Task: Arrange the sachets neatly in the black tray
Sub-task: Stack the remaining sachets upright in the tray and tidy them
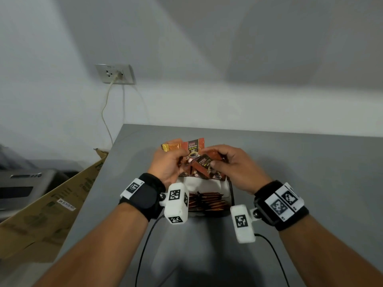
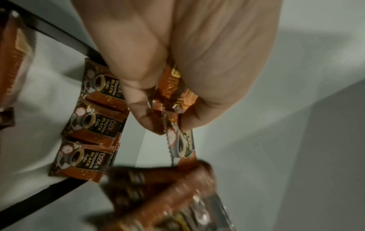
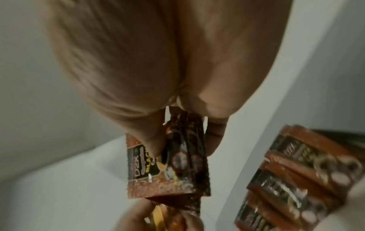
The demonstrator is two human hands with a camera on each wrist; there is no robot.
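Note:
Both hands hover over the far end of the black tray (image 1: pixel 231 193), which has a white lining. My left hand (image 1: pixel 169 162) grips a fan of brown coffee sachets (image 1: pixel 193 148), some with orange backs (image 2: pixel 175 87). My right hand (image 1: pixel 224 160) pinches a few more sachets (image 1: pixel 204 161) between thumb and fingers (image 3: pixel 185 157). In the tray a row of sachets (image 2: pixel 92 123) lies overlapping, face up, along its far part. A stack of sachets on edge (image 1: pixel 207 200) fills its near part.
The tray sits on a grey table (image 1: pixel 290 166) set against a white wall. A cardboard box (image 1: pixel 51 206) leans at the table's left edge. A wall socket (image 1: pixel 115 73) with a cable hangs behind. Black cables (image 1: pixel 145 245) trail from the wrist cameras.

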